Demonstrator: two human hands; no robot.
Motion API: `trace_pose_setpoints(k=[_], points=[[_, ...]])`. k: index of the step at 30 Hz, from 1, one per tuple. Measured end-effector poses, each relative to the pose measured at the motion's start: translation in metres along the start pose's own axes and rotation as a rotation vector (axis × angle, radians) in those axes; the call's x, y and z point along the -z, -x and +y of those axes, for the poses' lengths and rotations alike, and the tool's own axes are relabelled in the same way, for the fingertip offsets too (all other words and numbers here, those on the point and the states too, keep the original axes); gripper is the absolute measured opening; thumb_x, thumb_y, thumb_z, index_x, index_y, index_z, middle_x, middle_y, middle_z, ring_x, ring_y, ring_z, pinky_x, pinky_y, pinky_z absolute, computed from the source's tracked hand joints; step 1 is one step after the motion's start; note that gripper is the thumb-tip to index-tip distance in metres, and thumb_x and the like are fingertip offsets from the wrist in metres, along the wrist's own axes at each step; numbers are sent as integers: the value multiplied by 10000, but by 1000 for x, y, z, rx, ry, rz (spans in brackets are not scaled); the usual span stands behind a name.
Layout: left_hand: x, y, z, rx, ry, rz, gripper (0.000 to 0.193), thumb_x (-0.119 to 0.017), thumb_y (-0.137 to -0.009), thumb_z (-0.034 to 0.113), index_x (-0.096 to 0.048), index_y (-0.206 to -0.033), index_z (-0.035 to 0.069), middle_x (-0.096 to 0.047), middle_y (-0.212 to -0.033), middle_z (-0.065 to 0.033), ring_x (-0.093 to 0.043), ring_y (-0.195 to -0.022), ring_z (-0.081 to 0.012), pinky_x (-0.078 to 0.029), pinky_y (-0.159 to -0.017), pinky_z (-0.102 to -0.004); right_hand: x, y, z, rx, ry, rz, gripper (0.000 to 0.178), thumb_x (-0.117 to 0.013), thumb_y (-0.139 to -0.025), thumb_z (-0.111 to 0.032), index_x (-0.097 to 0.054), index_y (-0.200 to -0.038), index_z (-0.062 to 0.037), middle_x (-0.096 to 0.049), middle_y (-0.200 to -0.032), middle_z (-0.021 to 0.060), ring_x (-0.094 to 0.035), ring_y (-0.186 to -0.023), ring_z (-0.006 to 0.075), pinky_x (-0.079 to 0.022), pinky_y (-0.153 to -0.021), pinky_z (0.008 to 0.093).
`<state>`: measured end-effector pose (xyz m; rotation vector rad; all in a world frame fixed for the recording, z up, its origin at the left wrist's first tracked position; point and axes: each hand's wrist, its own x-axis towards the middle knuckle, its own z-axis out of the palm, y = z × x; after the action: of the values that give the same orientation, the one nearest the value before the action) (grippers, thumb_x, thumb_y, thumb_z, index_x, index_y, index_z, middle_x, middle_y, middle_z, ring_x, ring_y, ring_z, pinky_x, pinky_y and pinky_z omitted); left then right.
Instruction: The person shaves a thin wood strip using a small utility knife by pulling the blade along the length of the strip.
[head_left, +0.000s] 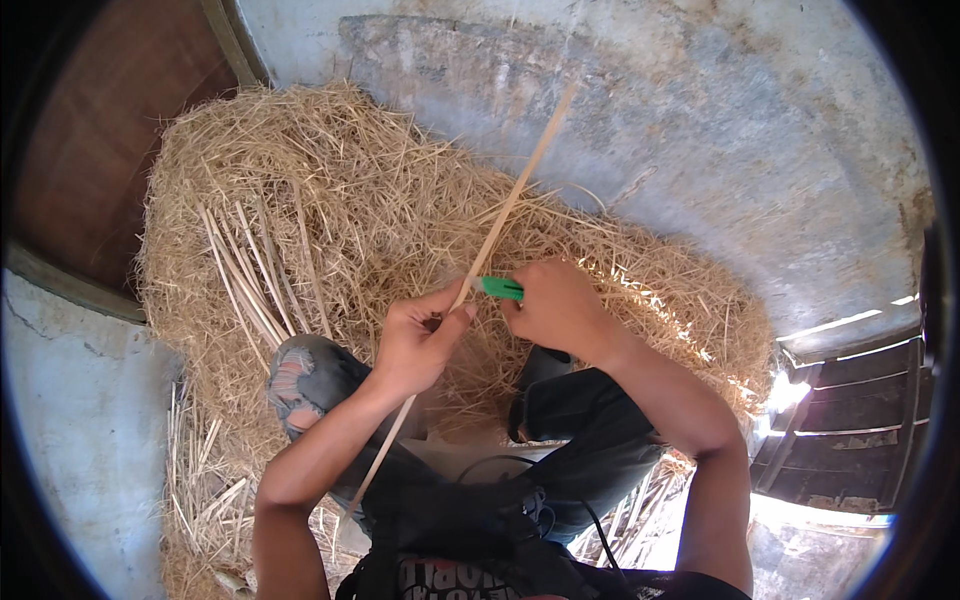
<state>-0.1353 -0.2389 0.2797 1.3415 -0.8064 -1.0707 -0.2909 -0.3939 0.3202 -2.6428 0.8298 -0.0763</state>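
Note:
A long, thin, pale strip that looks like split bamboo (515, 190) slants across the view, from near my lap up toward the wall. Pinched around its middle is my left hand (420, 338), thumb and fingers closed on it. My right hand (553, 305) grips a green-handled cutter knife (502, 288). The knife's short pale blade end meets the strip just above my left fingertips. Most of the handle is hidden inside my right fist.
A large heap of dry straw (330, 200) spreads in front of me. Several pale sticks (245, 270) lie on it at the left, with more strips (210, 490) at lower left. A blue-grey wall (700, 120) rises behind. My bent knees (310, 385) frame the work.

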Motion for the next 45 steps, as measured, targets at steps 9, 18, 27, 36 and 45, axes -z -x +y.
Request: trace_pose_setpoints(k=[9,18,27,36,45], points=[[4,-2,0,-33,9,64,347,-651,-1015,77,-671,-1348,-17,-555,-765,95,-430,-676,10,-363,-583,-199,-19,-23,-4,-78,97,34,124,-708,-771,-139,-738,-800,-22,-696,-746,221,-711,-753,412,-578,-684,511],[3,13,-5,-68,-124,-29,405,-664,-1003,69,-620,-1386,-57,-551,-765,89,-427,-657,8,-364,-571,-195,15,-31,38,-200,87,119,155,-689,-835,-156,-720,-809,-6,-701,-774,217,-708,-749,405,-577,-686,512],[12,15,-11,-108,-222,24,400,-683,-992,85,-635,-1353,-80,-525,-707,75,-441,-631,-1,-359,-535,-224,1,-40,27,-246,55,99,206,-704,-830,-157,-707,-866,46,-703,-785,237,-710,-732,407,-585,-676,512],[-7,23,2,-253,-253,-189,349,-693,-998,94,-677,-1318,-42,-533,-698,58,-437,-610,-5,-353,-519,-227,34,-23,265,-699,134,451,246,-719,-828,-222,-701,-852,22,-699,-750,182,-681,-648,292,-579,-698,422],[-9,15,5,-118,-104,-168,366,-683,-1016,101,-657,-1360,-24,-526,-731,98,-399,-617,14,-319,-516,-211,68,-7,129,-416,-907,548,391,-695,-979,-388,-720,-1126,-27,-442,-557,-58,-363,-472,75,-283,-468,296]])
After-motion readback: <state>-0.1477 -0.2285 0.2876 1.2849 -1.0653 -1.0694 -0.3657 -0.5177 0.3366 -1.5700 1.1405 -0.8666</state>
